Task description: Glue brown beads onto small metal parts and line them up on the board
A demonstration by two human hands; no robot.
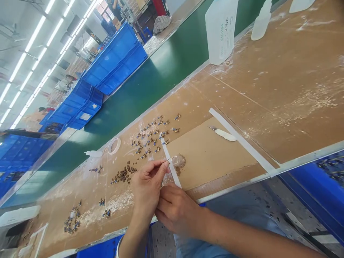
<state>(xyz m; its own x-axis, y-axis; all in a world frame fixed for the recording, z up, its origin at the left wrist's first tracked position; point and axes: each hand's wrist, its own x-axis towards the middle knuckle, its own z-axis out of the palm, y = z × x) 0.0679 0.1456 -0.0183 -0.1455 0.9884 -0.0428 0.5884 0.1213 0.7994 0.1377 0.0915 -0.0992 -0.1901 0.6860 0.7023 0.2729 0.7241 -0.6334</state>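
Observation:
My left hand (147,184) is closed in a pinch, thumb against forefinger, above the table near a strip of white tape (174,175). A tiny dark piece shows at its fingertips, too small to name. Just below, my right hand (176,208) is closed with its fingers curled in; whatever it holds is hidden. A small clear cup (178,161) stands right of my left fingertips. Left of the hands lies a heap of small brown beads or nuts (124,174). Beyond it, several small blue-and-gold figures (150,138) lie in loose rows.
A white-handled knife (224,134) lies on a cardboard sheet (199,150). A tape roll (114,146) and a small bottle (94,153) lie near a green conveyor belt (126,104). A large white jug (221,32) stands at the back. Blue crates (118,59) line the far side.

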